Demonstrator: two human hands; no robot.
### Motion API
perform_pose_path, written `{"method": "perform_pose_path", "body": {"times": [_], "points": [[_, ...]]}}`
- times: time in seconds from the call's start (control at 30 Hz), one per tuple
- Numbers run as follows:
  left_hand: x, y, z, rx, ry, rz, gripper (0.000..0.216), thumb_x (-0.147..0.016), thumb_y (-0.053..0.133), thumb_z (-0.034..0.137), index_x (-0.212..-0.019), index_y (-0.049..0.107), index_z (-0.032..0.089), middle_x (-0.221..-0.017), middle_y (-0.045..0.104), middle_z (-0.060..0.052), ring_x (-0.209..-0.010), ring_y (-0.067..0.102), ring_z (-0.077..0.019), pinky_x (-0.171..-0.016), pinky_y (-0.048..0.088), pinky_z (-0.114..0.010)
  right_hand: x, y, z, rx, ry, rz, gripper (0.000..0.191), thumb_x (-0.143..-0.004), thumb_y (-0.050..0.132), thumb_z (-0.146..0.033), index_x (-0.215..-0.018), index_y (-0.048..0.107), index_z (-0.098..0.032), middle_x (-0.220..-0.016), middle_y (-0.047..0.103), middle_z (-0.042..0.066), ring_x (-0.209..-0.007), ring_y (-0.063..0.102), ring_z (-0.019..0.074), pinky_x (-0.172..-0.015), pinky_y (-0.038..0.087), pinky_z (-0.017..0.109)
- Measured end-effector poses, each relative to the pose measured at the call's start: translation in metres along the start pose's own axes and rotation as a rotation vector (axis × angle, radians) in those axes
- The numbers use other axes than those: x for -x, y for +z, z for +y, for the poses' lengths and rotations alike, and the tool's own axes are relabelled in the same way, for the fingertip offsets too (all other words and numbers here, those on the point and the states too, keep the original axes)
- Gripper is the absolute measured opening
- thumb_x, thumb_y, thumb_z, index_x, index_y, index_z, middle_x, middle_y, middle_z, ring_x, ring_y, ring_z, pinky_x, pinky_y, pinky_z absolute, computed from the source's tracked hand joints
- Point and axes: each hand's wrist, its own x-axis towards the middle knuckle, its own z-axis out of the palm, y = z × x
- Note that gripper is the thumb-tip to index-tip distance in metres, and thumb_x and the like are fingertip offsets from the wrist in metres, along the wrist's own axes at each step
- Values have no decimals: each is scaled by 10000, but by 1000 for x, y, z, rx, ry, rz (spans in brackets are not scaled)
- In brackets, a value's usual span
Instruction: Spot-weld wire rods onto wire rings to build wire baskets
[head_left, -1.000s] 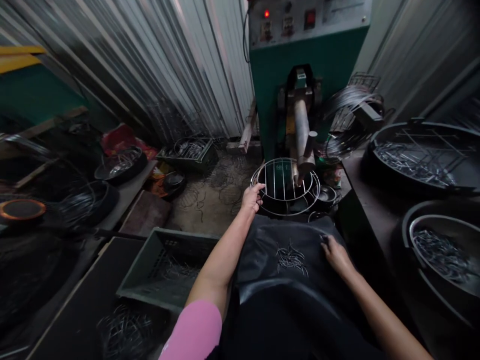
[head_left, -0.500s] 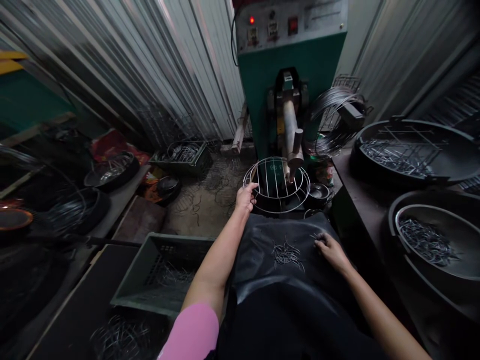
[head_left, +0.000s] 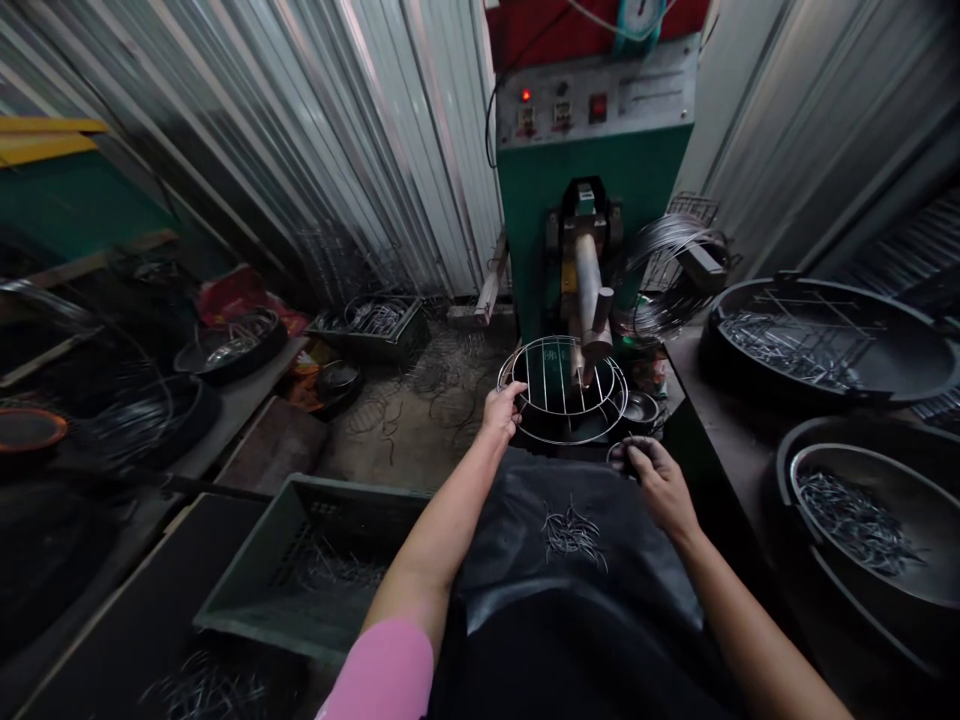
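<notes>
A round wire rack point(head_left: 562, 390) with parallel bars and ring rims sits under the metal arm point(head_left: 587, 290) of a green machine point(head_left: 592, 190). My left hand point(head_left: 501, 410) grips the rack's left rim. Close to the rack's near right edge, my right hand point(head_left: 651, 475) is curled around a small bent wire piece. On the black apron over my lap lies a small heap of short wire pieces point(head_left: 574, 530), between my two arms.
Large black basins point(head_left: 825, 340) with wire pieces stand on the right bench, and a nearer basin point(head_left: 862, 510) too. A green plastic crate point(head_left: 322, 560) is at my lower left. Wire coils point(head_left: 667, 265) hang beside the machine. Corrugated metal walls enclose the space.
My right hand left the wire heap on the apron and moved forward toward the rack, now closed on a wire piece. My left hand stays on the rack's rim.
</notes>
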Motion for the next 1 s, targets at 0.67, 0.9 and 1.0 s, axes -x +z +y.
{"method": "perform_pose_path", "body": {"times": [0.67,0.9,1.0], "points": [[-16,9,9,102,47,-6,330,-517,694,274,-688,427,183,-483,333,112,-331,235,-9,-329,174,-156,-62,48,-25,71,-27,21,342,-723,574,-479,-858,566,-165,-769,659,62,-586,603,147,-455,429,227],[-11,11,5,111,9,33,339,-503,689,261,-661,398,188,-468,326,114,-325,235,-12,-322,170,-161,-49,60,-9,74,-114,127,291,-766,539,-451,-871,566,-181,-844,665,70,-645,611,156,-530,466,255],[-9,9,6,82,44,6,335,-503,687,250,-693,418,187,-468,329,114,-327,249,-14,-328,153,-159,-49,55,-5,144,-59,44,335,-741,554,-499,-853,576,-185,-742,659,59,-597,601,169,-482,446,257]]}}
